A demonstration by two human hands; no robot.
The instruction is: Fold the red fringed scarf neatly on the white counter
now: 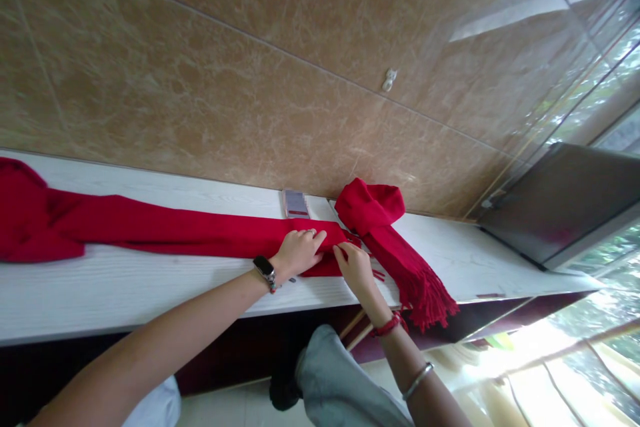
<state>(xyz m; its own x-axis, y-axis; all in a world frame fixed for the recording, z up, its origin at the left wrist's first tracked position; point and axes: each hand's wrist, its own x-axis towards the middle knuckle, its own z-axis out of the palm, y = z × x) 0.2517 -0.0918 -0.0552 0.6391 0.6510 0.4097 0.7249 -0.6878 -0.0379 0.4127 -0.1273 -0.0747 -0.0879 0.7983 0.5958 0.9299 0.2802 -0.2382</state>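
A long red scarf (150, 230) lies stretched along a white table (125, 283) against a tiled wall. My left hand (299, 251), with a dark watch on the wrist, rests with its fingers curled on the scarf's right end. My right hand (356, 265), with a red string and a metal bangle on the wrist, pinches that same end from the right. A second red scarf (387, 230), bunched at the top, trails its fringe (430, 300) over the table's front edge just right of my hands.
A phone (295, 203) lies flat near the wall behind my hands. A dark laptop-like slab (560, 203) sits tilted at the table's right end by a window. My knee in grey trousers (340, 380) shows below the table edge.
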